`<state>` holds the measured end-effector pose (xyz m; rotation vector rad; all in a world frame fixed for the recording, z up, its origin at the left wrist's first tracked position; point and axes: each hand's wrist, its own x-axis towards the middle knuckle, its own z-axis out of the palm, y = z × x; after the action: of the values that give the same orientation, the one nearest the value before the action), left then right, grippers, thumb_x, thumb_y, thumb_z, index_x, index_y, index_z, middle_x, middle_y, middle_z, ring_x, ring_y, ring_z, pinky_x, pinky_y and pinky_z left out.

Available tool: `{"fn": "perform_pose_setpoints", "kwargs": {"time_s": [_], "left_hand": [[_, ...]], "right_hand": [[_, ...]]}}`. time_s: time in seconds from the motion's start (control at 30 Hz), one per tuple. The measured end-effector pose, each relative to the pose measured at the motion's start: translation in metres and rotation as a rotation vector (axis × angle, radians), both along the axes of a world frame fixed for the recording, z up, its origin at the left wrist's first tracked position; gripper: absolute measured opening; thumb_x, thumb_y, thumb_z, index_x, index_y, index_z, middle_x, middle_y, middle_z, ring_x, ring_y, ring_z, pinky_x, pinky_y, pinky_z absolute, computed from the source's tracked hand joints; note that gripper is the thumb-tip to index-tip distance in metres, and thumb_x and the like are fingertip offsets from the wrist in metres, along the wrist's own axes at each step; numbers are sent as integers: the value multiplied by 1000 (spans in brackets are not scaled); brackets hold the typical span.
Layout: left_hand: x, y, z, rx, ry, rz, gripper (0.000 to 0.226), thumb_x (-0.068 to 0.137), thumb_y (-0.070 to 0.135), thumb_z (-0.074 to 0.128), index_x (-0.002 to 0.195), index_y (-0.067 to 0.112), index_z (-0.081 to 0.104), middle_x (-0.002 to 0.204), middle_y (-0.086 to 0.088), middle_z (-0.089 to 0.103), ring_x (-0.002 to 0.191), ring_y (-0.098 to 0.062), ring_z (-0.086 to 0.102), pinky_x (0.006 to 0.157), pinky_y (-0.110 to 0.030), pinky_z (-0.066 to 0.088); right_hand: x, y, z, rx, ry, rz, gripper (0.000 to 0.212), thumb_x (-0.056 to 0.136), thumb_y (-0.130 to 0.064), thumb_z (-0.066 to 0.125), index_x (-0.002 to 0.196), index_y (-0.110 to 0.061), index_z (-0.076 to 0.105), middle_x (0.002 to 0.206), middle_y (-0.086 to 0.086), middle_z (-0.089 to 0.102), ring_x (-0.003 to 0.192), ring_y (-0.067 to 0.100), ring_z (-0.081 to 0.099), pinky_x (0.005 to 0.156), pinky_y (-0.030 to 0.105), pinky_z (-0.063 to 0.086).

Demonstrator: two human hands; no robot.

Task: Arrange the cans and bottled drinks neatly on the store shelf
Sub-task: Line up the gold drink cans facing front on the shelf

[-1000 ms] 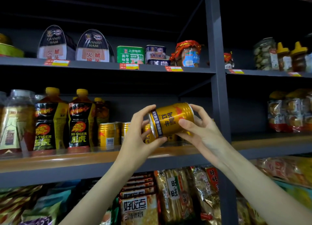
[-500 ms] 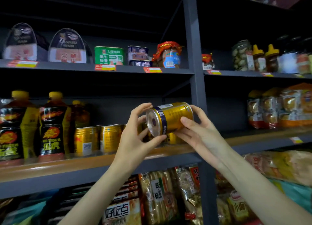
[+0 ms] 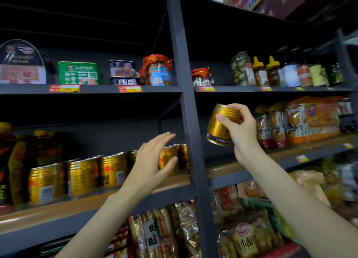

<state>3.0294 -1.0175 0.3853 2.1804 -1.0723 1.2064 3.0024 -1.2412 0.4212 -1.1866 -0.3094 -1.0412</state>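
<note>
My right hand grips a gold drink can, held nearly upright in the air to the right of the dark shelf post. My left hand is open with fingers spread, in front of a row of several gold cans standing on the wooden middle shelf. It covers part of the cans at the row's right end. Dark energy drink bottles with yellow caps stand at the left behind the cans.
The upper shelf carries canned ham, a green tin, small tins and jars. To the right of the post are honey bottles and bagged snacks. Snack packets fill the lowest shelf.
My left hand let go of the can and moved down towards the row of cans. My right hand carried the can rightward past the post and turned it upright. The view swung right.
</note>
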Motion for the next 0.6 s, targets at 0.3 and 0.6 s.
{"fn": "perform_pose_setpoints", "kwargs": {"time_s": [0.3,0.6], "left_hand": [[22,-18,-9,242,-232,251,57,88,47,31,144,39,25,144,12,42,140,-11,24,112,-40,0],[28,11,-16,142,-368,395,46,88,37,39,133,26,45,128,5,57,127,-13,40,112,-41,13]], "right_hand": [[83,-36,5,-441,486,-373,32,76,-18,79,104,-20,63,117,11,58,116,30,50,93,41,48],[80,-40,15,-689,365,-621,18,88,-14,64,106,-15,64,128,12,52,119,31,49,99,36,42]]}}
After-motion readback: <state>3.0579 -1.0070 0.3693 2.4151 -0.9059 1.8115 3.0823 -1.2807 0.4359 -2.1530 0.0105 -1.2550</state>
